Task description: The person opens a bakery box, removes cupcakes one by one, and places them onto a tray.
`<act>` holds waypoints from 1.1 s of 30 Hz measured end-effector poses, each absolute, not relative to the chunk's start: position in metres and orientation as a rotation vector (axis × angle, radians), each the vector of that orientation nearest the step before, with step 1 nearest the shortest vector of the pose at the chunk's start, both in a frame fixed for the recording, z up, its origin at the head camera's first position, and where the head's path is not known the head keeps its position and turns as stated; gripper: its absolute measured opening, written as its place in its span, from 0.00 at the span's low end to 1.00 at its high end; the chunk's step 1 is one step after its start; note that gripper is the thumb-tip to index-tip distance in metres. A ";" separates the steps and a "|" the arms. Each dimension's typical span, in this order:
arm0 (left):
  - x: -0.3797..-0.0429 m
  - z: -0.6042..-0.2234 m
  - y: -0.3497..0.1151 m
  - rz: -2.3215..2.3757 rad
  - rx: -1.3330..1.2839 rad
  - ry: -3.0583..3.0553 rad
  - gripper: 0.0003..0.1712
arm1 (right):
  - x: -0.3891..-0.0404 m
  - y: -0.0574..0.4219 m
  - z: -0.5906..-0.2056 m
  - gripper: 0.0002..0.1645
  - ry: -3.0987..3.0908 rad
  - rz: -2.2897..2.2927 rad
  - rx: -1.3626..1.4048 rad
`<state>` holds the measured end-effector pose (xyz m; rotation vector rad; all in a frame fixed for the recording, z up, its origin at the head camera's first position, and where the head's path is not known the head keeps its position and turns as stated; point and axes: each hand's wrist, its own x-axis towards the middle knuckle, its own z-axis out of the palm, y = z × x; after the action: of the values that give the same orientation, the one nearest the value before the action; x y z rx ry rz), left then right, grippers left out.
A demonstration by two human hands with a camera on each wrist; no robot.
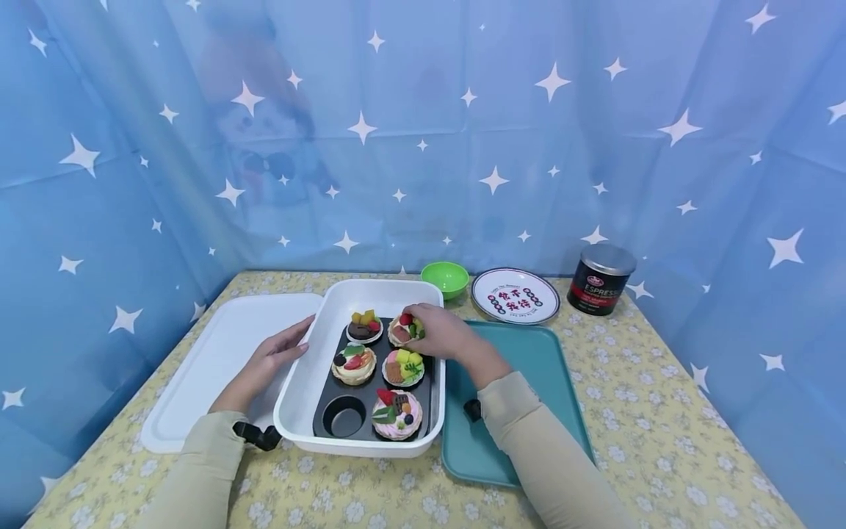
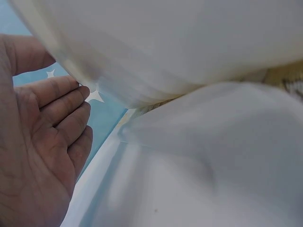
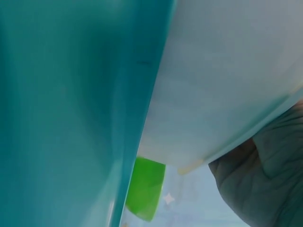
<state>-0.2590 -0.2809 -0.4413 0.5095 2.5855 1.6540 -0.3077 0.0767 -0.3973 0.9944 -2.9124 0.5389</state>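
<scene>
A deep white plastic tub (image 1: 294,411) holds a dark muffin tin (image 1: 324,400) with several toy fruit tarts in its cups; the front-left cup (image 1: 344,416) is bare. My right hand (image 1: 444,334) reaches over the tub's right wall and grips the back-right tart (image 1: 400,332), partly covering it. Beside it are a chocolate tart (image 1: 360,332) and a yellow-topped tart (image 1: 403,367). A strawberry tart (image 1: 353,365) and a pink-cream tart (image 1: 398,415) sit nearer me. My left hand (image 1: 271,361) touches the tub's left side with fairly straight fingers (image 2: 61,106).
A white lid-like tray (image 1: 192,389) lies left of the tub, partly beneath it. On the right lies a teal tray (image 1: 529,367). Behind stand a green bowl (image 1: 446,278), a printed plate (image 1: 515,295) and an espresso can (image 1: 601,279). A star-patterned curtain (image 1: 423,169) surrounds the table.
</scene>
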 end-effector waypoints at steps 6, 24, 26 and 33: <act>-0.254 -0.444 -0.279 1.668 0.503 2.578 0.34 | -0.307 0.077 -0.405 0.35 -2.868 0.578 1.001; -0.256 -0.440 -0.276 1.639 0.484 2.628 0.33 | -0.309 0.089 -0.386 0.37 -2.791 0.678 0.973; -0.256 -0.440 -0.276 1.644 0.489 2.620 0.33 | -0.310 0.090 -0.384 0.37 -2.793 0.679 0.958; -0.257 -0.439 -0.276 1.668 0.516 2.599 0.33 | -0.311 0.094 -0.378 0.37 -2.764 0.727 0.940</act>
<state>-0.2573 -0.2761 -0.4391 0.5161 2.5993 1.6676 -0.3109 0.0942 -0.3776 0.9399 -2.7643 0.7269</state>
